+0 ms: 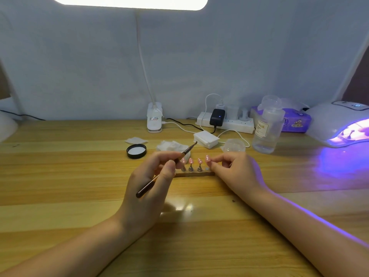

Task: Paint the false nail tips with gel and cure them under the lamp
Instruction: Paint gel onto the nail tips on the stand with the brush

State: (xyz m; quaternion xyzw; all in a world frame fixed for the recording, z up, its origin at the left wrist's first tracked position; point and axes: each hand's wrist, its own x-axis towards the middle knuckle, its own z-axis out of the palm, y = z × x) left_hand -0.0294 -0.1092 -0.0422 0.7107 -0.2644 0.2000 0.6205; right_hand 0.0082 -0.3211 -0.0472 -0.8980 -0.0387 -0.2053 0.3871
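A single head-worn wide-angle camera is looking forward and down across the wooden table [60, 196] — both forearms are reaching in from the bottom edge, near the lens. It is facing the pale backdrop [79, 66] behind the table, straight lines bending toward the frame's edges — no second view is sharing the scene.

Wooden desk [60, 196], pale plank top. Grey-blue wall [79, 56] behind far edge. White light panel [129, 2] overhead, lit.

Pink nail tips [191, 160] stand upright on small metal stands along a dark strip [194, 174], center of table. Thin dark brush [159, 174] lies tilted, bristle end twd 1 o'clock, handle twd 7. Curing lamp [339, 124] at 3 o'clock, lit violet, w/ stands inside.
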